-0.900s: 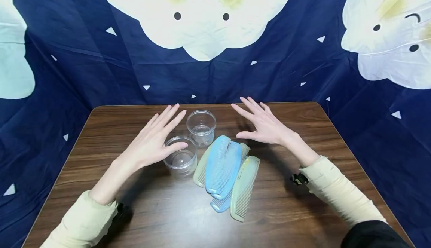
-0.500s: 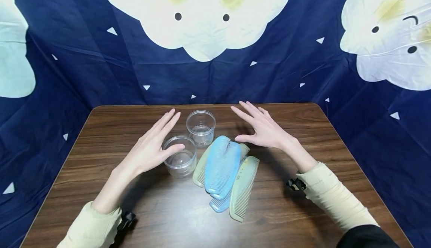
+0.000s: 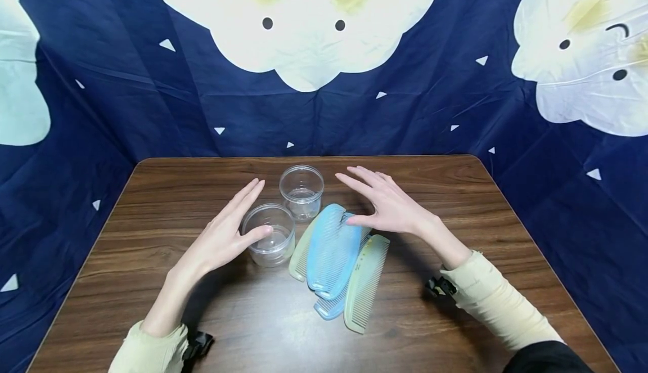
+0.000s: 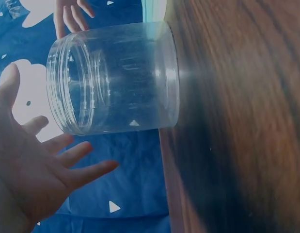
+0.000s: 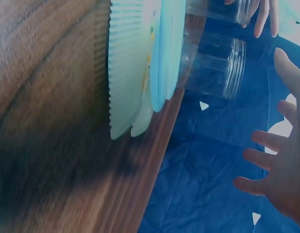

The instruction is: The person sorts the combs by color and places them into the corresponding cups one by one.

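Two clear plastic jars stand open on the wooden table (image 3: 445,317): a near jar (image 3: 269,237) and a far jar (image 3: 302,191). My left hand (image 3: 228,232) hovers open beside the near jar, its thumb over the rim; whether it touches the jar I cannot tell. Right of the jars lies a pile of combs: a blue comb (image 3: 331,252) on top and a pale green comb (image 3: 365,284) at the right. My right hand (image 3: 386,205) is open, fingers spread, above the pile's far end. The left wrist view shows the jar (image 4: 116,80) close to the open left hand (image 4: 38,174).
A dark blue cloth with white cloud faces (image 3: 304,30) hangs behind and around the table. In the right wrist view the combs (image 5: 140,68) overlap in front of a jar (image 5: 215,68), with the open right hand (image 5: 280,184) above them.
Both hands have drawn back toward me and lowered a little. The right hand shifted left, over the far end of the combs. The jars and combs have not moved.
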`<move>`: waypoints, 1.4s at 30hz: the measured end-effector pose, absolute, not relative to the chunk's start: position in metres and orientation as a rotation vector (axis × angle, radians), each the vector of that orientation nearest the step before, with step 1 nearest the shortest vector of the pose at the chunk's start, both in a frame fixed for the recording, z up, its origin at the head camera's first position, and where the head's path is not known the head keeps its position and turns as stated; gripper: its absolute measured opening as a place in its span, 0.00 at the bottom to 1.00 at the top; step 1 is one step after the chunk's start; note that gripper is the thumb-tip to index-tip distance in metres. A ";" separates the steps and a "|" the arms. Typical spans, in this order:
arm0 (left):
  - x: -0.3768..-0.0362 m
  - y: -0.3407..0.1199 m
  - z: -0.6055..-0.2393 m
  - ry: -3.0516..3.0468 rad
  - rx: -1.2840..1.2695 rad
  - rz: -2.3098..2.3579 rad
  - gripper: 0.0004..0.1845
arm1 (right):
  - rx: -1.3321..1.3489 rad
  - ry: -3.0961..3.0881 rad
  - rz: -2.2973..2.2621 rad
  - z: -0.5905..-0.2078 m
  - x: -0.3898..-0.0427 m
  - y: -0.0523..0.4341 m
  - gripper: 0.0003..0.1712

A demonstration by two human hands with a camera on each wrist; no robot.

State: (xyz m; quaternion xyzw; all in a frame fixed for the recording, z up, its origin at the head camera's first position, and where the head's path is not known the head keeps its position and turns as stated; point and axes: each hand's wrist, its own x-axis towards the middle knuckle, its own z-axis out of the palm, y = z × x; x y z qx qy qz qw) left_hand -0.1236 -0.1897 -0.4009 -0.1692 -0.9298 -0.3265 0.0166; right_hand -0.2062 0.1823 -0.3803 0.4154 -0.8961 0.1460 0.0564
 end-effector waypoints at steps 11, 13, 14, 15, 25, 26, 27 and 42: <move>-0.120 -0.191 -0.408 -2.869 -0.517 -1.146 0.50 | 1.373 -2.714 0.437 -0.388 -0.194 0.170 0.49; -0.119 -0.191 -0.410 -2.870 -0.505 -1.161 0.50 | 1.394 -2.711 0.418 -0.390 -0.192 0.166 0.48; -0.119 -0.190 -0.410 -2.873 -0.500 -1.167 0.51 | 1.407 -2.709 0.410 -0.391 -0.191 0.165 0.48; -0.119 -0.190 -0.411 -2.875 -0.499 -1.169 0.51 | 1.418 -2.710 0.403 -0.392 -0.190 0.163 0.47; -0.117 -0.187 -0.412 -2.914 -0.507 -1.168 0.52 | 1.545 -2.753 0.278 -0.399 -0.182 0.149 0.45; -0.116 -0.187 -0.413 -2.918 -0.507 -1.165 0.52 | 1.562 -2.755 0.262 -0.399 -0.181 0.147 0.45; -0.115 -0.188 -0.413 -2.924 -0.509 -1.159 0.53 | 1.580 -2.756 0.248 -0.400 -0.181 0.145 0.45; -0.113 -0.190 -0.417 -2.961 -0.516 -1.211 0.62 | 1.764 -2.828 -0.023 -0.401 -0.173 0.120 0.42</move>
